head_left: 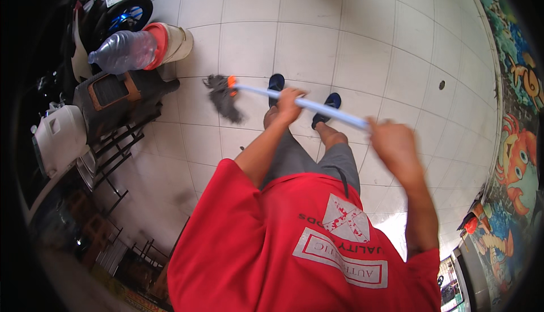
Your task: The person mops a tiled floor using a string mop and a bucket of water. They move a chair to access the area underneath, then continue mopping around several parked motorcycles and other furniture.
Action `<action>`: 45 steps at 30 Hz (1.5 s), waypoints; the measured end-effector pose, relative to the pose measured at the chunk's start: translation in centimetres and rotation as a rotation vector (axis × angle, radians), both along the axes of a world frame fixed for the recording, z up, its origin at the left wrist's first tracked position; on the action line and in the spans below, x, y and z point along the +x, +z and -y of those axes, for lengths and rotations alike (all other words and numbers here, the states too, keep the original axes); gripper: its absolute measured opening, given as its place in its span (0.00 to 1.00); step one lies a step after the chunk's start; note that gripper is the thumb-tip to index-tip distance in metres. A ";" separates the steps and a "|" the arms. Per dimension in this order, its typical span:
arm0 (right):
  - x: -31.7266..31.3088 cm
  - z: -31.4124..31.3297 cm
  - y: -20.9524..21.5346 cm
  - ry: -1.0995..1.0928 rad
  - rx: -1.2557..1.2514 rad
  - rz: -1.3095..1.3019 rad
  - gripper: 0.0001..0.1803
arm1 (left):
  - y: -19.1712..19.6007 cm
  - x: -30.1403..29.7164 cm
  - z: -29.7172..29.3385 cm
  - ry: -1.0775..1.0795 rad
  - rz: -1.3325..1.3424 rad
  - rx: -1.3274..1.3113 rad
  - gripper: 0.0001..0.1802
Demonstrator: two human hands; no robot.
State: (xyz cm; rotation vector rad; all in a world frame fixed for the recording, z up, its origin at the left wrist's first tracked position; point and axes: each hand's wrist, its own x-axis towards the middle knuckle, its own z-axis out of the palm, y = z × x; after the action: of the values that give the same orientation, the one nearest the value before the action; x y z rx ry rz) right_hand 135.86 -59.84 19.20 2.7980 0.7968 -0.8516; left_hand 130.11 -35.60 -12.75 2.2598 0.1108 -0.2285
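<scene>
A mop (pixel 331 111) with a pale blue handle slants across in front of my body. Its grey string head (pixel 225 101) lies on the tiled floor to the left, joined to the handle by an orange socket (pixel 232 85). My left hand (pixel 290 105) is closed around the middle of the handle. Higher up, at the handle's end on the right, my right hand (pixel 392 142) grips it, slightly blurred. Below the handle are my feet in dark slip-on shoes (pixel 327 110).
Along the left stand a bucket (pixel 180 45) with a red rim, a clear plastic bottle (pixel 127 50), parked motorcycles (pixel 122 17) and a dark cabinet-like box (pixel 110 91) near a black metal rack (pixel 122 156). A wall painted with sea creatures (pixel 515 159) runs down the right side. White tiles (pixel 306 6) cover the floor.
</scene>
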 end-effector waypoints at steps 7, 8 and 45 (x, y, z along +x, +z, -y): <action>0.4 7.7 18.2 -0.429 -0.118 0.278 0.14 | 12.2 12.3 25.2 -0.407 -0.034 -0.457 0.09; -0.1 7.2 18.1 -0.380 -0.180 0.283 0.15 | 12.1 12.9 25.7 -0.408 -0.022 -0.430 0.08; -17.8 15.8 7.3 -0.722 -0.017 -0.145 0.19 | 4.7 -1.2 26.9 -0.360 0.008 -0.120 0.15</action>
State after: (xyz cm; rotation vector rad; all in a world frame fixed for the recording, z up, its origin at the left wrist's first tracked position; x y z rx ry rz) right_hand 118.10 -75.63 26.50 3.0427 -0.2566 -1.1388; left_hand 128.96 -62.47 -8.09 2.1476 -0.3090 -0.4047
